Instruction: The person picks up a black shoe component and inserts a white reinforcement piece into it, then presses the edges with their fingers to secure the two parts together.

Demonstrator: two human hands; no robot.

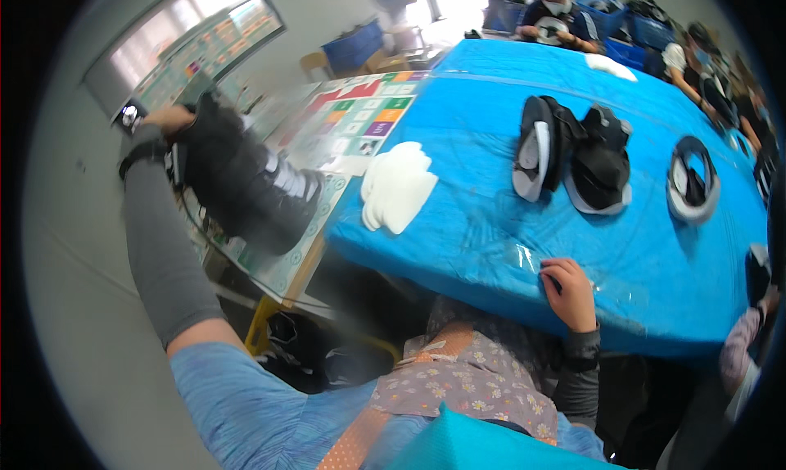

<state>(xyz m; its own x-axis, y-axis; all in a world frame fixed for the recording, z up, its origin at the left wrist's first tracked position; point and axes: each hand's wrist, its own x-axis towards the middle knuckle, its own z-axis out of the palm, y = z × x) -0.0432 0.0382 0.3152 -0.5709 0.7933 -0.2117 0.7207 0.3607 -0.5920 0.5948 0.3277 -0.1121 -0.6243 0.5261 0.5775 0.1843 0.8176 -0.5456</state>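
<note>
At the far left, my left arm in a grey sleeve is stretched out. My left hand (168, 119) is closed at the upper end of a tall, black, boot-shaped thing (237, 175) with grey bands, which is blurred; its fingers are partly hidden. My right hand (570, 294) rests at the near edge of the blue-covered table (475, 257). Its fingers are loosely bent, with a gap by the thumb and nothing seen in them. Left of it on the cover lies a fanned stack of white insoles (399, 187). Beyond it stand black shoes with grey soles (536, 151) (602, 163).
Another black and grey shoe (693, 181) stands to the right. A patterned board-topped table (360, 114) adjoins on the left. Dark shoes lie in a yellow-framed holder (262, 327) below. Co-workers (561, 20) sit along the far and right sides, with blue bins (602, 11) behind.
</note>
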